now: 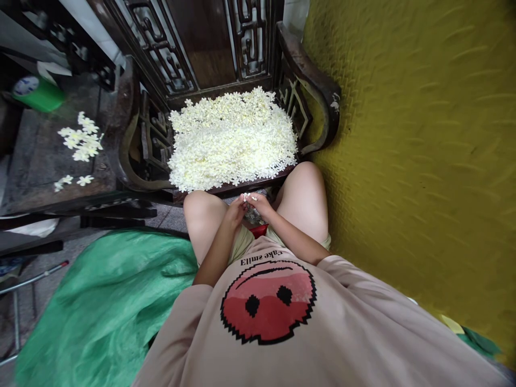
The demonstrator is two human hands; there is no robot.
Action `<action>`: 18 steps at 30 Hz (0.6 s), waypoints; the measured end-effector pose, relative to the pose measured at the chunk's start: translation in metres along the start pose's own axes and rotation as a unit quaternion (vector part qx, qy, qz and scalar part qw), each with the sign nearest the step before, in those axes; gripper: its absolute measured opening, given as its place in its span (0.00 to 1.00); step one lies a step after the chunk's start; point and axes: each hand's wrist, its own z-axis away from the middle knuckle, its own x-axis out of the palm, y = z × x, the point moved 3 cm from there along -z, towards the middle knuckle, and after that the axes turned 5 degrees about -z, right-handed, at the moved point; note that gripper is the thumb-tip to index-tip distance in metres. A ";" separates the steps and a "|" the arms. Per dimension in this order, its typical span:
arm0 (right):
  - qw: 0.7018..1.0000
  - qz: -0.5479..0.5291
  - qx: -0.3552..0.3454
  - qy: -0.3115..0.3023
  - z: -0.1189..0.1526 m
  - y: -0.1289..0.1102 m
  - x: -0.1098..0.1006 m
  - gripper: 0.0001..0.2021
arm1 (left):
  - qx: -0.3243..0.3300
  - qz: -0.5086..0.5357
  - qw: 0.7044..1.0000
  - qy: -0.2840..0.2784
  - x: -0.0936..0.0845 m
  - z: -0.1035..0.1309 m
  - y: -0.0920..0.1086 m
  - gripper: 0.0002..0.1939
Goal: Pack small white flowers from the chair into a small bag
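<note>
Both hands meet between the knees, just in front of the chair seat. My left hand [235, 209] is closed, its fingertips pinching a small white flower [245, 196]. Touching it from the other side, my right hand [260, 203] is also closed, with another white flower [254, 199] at its fingers. Stems and any thread between the fingers are too small to make out. Beyond the hands, a thick heap of white flowers with yellowish centres [234, 140] covers the seat of a dark carved wooden chair [213, 54].
On the left, a dark wooden table [36, 156] bears several loose white flowers [83, 141] and a green roll-shaped object [38, 92]. A green plastic sheet or sack [113, 290] lies beside my left leg. A yellow textured wall-like surface [415, 150] rises close on the right.
</note>
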 end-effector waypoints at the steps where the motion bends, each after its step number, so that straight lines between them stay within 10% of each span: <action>1: 1.000 -0.006 0.003 -0.003 0.000 0.000 0.000 0.19 | 0.002 0.007 1.000 -0.006 0.001 0.000 0.000 0.19; 18: 1.000 0.010 -0.020 -0.001 -0.004 0.008 -0.004 0.21 | 0.046 -0.003 0.997 0.068 -0.004 0.004 0.005 0.15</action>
